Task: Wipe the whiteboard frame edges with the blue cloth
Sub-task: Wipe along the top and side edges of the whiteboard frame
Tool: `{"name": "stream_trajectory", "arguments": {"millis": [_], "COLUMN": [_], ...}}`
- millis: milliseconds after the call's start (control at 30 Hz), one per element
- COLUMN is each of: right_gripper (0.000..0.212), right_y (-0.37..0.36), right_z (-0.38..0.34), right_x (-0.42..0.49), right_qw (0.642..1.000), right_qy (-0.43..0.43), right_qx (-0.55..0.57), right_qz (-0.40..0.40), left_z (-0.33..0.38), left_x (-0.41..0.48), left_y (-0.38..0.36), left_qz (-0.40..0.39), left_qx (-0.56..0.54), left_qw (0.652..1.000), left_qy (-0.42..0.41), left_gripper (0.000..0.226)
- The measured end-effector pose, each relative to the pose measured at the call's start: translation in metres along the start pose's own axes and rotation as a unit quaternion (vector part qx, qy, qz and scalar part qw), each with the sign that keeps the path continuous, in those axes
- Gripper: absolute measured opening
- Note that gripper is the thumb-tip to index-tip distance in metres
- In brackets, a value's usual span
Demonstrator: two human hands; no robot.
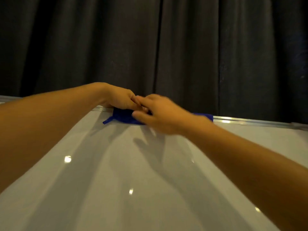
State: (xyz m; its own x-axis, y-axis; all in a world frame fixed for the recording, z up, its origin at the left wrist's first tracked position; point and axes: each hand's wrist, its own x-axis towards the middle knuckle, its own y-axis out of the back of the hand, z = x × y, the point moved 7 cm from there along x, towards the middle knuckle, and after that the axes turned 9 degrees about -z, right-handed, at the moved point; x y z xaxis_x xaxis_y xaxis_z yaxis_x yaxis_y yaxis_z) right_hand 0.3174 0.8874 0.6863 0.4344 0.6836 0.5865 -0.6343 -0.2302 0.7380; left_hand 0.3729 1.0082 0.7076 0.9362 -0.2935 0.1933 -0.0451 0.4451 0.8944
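Note:
The blue cloth lies over the top edge of the whiteboard, draped across the silver frame. My left hand rests on top of the cloth at the frame, fingers curled down over it. From the right, my right hand meets it, fingers on the cloth and touching the left fingers. A strip of the cloth shows behind my right wrist. The two hands hide most of the cloth.
The glossy white board surface fills the lower view, with small light reflections and arm shadows. A dark pleated curtain hangs behind the board. The frame runs on to the left and right.

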Motion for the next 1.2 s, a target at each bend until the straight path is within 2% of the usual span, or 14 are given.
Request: {"name": "stream_trajectory", "arguments": {"millis": [67,167,267,333,367,500,567,633,700,800,867,967,1067,1200], "right_gripper": [0.083,0.093,0.096,0.097,0.098,0.095,0.088,0.08,0.073,0.071,0.072,0.071,0.068,0.07], "right_y": [-0.041,-0.06,-0.06,-0.063,-0.067,-0.086,-0.08,-0.071,-0.065,-0.07,-0.081,-0.091,-0.072,-0.048], "right_z": [-0.012,0.003,0.039,0.052,0.045,-0.021,-0.008,0.032,0.074,0.086,0.063,0.03,0.07,0.144], "right_x": [-0.006,-0.023,-0.04,-0.045,-0.04,-0.003,-0.006,-0.029,-0.061,-0.065,-0.038,-0.013,-0.047,-0.109], "right_qw": [0.998,0.991,0.988,0.984,0.985,0.995,0.993,0.989,0.975,0.961,0.97,0.984,0.978,0.954], "right_qy": [-0.023,-0.042,-0.07,-0.137,-0.151,-0.083,-0.085,-0.118,-0.195,-0.268,-0.239,-0.172,-0.18,-0.289], "right_qx": [-0.062,-0.129,-0.139,-0.111,-0.082,-0.044,-0.071,-0.087,-0.098,-0.057,-0.021,-0.049,-0.094,-0.075], "right_qz": [-0.023,0.01,0.025,0.023,0.027,0.036,0.036,0.039,0.037,0.033,0.028,0.021,0.041,0.028], "left_z": [0.001,-0.005,-0.019,-0.03,-0.036,-0.064,-0.078,-0.091,-0.101,-0.099,-0.086,-0.077,-0.078,-0.065], "left_x": [-0.005,-0.02,-0.045,-0.063,-0.069,-0.069,-0.069,-0.071,-0.07,-0.06,-0.047,-0.041,-0.042,-0.041], "left_y": [0.002,0.004,0.002,-0.008,-0.016,-0.051,-0.053,-0.054,-0.059,-0.074,-0.084,-0.088,-0.087,-0.094], "left_qz": [0.052,0.138,0.292,0.394,0.413,0.346,0.34,0.34,0.333,0.321,0.32,0.326,0.335,0.326], "left_qx": [0.073,0.199,0.285,0.287,0.273,0.278,0.265,0.243,0.237,0.232,0.237,0.252,0.246,0.234], "left_qw": [0.996,0.97,0.912,0.872,0.869,0.894,0.899,0.905,0.911,0.916,0.915,0.905,0.905,0.912], "left_qy": [-0.027,-0.035,-0.037,-0.039,-0.026,0.056,0.077,0.078,0.066,0.058,0.071,0.105,0.094,0.081], "left_gripper": [0.017,0.027,0.054,0.076,0.086,0.105,0.105,0.105,0.106,0.108,0.108,0.111,0.112,0.112]}}
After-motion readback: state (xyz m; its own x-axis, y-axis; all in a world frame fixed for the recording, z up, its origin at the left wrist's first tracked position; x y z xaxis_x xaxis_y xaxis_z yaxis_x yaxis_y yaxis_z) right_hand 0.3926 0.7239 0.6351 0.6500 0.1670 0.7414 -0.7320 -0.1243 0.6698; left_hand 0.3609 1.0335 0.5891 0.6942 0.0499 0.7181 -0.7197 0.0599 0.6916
